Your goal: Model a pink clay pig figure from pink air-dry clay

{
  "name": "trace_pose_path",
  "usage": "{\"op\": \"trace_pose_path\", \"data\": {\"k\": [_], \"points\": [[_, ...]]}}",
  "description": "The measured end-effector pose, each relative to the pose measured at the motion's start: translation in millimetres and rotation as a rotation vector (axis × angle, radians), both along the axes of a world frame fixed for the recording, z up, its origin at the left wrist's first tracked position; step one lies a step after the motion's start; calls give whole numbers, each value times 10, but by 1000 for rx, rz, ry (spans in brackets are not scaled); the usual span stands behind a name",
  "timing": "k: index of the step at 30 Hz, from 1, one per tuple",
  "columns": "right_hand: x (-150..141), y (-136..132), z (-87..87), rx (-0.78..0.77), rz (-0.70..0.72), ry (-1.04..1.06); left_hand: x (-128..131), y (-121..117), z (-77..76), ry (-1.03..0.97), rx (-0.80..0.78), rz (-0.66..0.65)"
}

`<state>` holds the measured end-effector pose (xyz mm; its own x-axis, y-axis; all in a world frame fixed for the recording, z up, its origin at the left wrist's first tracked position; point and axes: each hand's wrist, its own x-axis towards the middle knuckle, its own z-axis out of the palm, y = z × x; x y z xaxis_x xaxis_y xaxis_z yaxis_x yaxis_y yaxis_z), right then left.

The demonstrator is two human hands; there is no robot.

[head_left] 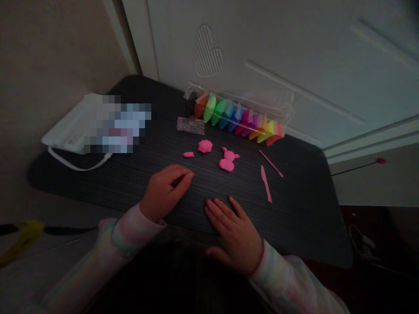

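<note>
- One pink clay figure (227,165): long axis running away from the person, head end farthest.
- Left hand (163,192): fingers curled; cannot tell contents.
- Right hand (241,239): fingers extended, released.

Dark table (304,200) beside a white panel (294,39), brownish wall (59,52), dim light

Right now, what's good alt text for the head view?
A person's left hand, curled, and right hand, spread palm down, are at a dark table, near a pink figure. Around it lie a lump, roll, knife and thin rod, all pink, and a clear pack of colourful pouches.
</note>
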<state>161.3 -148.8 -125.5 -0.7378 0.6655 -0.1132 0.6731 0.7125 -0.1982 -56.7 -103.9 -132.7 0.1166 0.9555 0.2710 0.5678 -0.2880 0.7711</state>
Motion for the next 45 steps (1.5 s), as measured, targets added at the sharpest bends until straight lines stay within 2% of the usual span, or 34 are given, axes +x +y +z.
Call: {"op": "trace_pose_path", "data": {"k": [3,4,7,8,11,15,19,22,23,26,30,34,37,38,42,43,45], "points": [[-9,10,2,39,-158,-10,3,-2,-15,3,16,-4],[-12,15,2,42,-163,-7,5,0,-19,2,22,-4],[-21,24,1,-3,-13,9,9,8,-24,-10,32,4],[-24,27,1,-4,-12,10,10,11,-23,-10,29,5],[-34,36,7,37,-153,-5,9,14,-14,-9,29,2],[-59,36,18,-31,2,1,11,12,-7,-13,44,-4],[-79,43,12,22,-119,10,14,16,-5,-9,50,-9],[-93,49,5,-32,14,34,11,18,-2,-9,48,-10],[-96,54,5,-36,18,37,10,18,0,-7,45,-9],[-109,73,5,15,-132,26,11,15,4,-7,33,-13],[-155,70,9,-69,30,44,16,11,7,-13,18,-18],[-145,78,36,-86,-9,44,13,12,9,-4,5,-22],[-56,139,97,-93,5,120,13,11,16,-14,18,-18],[-23,177,123,-70,-31,173,13,11,18,-16,20,-13],[-51,395,202,113,-325,363,5,1,15,-23,35,50],[-119,453,204,158,-368,361,0,-3,11,-27,45,81],[-317,561,176,238,-369,298,-14,-14,1,-50,75,151]]}}
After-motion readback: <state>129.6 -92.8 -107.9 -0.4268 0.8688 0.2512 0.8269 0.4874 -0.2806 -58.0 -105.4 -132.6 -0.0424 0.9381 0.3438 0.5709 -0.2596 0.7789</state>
